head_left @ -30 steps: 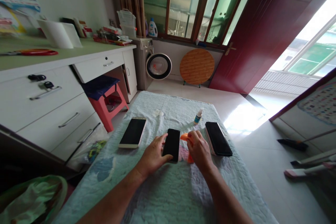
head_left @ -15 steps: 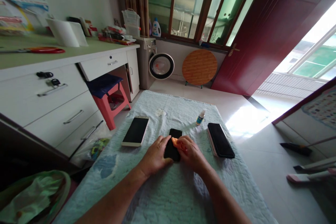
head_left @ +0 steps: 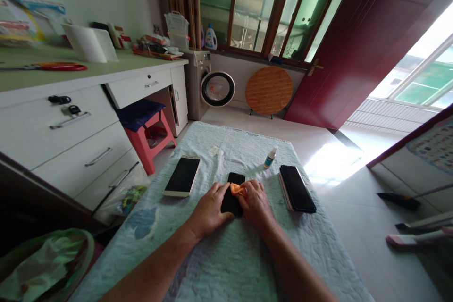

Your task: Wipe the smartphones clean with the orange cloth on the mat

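A small black smartphone [head_left: 231,205] lies on the pale blue quilted cover [head_left: 226,264] in front of me. My left hand [head_left: 210,210] grips its left side, thumb at the lower edge and fingers along the upper left. Pinched in my right hand [head_left: 257,203] is an orange cloth [head_left: 238,189], pressed on the upper part of the dark screen. The fingers hide part of the cloth and the phone's right edge. Off to the left rests a larger gold-and-white smartphone [head_left: 182,176]. On the right lies a black smartphone [head_left: 297,188] with a pinkish edge beneath it.
A small spray bottle [head_left: 270,157] stands upright beyond my right hand. Left of the covered surface are a pink stool [head_left: 148,144] and a white drawer desk [head_left: 106,118]. A washing machine [head_left: 198,85] with its door open and a round wooden tabletop [head_left: 269,90] are farther back.
My right hand has turned slightly and shifted a little to the right, and more of the orange cloth shows on the phone. The left hand keeps its hold.
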Demonstrator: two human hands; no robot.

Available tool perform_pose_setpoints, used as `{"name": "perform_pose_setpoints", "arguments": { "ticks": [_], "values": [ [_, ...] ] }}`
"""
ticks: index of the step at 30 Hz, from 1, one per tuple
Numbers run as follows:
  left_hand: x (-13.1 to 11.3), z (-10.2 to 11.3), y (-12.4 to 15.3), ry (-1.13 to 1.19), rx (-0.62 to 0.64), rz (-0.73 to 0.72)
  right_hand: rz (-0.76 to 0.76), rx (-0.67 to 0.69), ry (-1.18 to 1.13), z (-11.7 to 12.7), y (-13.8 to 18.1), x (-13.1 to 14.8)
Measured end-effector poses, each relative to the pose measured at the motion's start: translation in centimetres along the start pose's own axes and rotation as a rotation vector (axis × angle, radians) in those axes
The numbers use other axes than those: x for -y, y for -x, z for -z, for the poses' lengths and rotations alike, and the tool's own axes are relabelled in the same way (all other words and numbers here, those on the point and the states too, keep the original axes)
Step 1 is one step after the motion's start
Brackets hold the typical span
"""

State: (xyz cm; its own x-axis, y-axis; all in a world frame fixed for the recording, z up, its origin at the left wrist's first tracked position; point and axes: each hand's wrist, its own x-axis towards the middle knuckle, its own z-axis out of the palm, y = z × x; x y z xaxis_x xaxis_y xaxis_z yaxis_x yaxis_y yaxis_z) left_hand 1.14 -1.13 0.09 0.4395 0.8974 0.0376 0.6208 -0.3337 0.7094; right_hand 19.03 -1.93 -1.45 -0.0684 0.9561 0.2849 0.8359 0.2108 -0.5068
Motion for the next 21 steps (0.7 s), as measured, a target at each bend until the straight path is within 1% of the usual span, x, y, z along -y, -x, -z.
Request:
{"name": "perform_pose_setpoints", "arguments": {
  "ticks": [2, 6, 10, 14, 16, 18, 21],
  "values": [
    [-0.1, 0.1, 0.0, -0.013, 0.002, 0.009, 0.008, 0.021, 0.024, 0.0, 0.0, 0.2],
    [-0.1, 0.1, 0.0, -0.044, -0.002, 0.003, 0.09, 0.067, 0.006, 0.3, 0.1, 0.5],
    [0.3, -0.1, -0.1, -0.066, 0.002, 0.001, 0.191, 0.156, -0.027, 0.8, 0.4, 1.1],
    [0.6, -0.3, -0.2, -0.075, 0.006, -0.001, 0.228, 0.24, -0.041, 1.5, 0.7, 1.7],
    [0.6, -0.3, -0.2, -0.076, 0.006, -0.011, 0.22, 0.233, -0.033, 1.5, 0.6, 1.6],
    [0.5, -0.2, -0.2, -0.077, 0.008, -0.025, 0.188, 0.182, -0.018, 1.3, 0.4, 1.3],
    [0.2, -0.1, -0.1, -0.092, 0.023, -0.028, 0.097, 0.096, -0.015, 0.7, -0.2, 0.5]
  ]
}}
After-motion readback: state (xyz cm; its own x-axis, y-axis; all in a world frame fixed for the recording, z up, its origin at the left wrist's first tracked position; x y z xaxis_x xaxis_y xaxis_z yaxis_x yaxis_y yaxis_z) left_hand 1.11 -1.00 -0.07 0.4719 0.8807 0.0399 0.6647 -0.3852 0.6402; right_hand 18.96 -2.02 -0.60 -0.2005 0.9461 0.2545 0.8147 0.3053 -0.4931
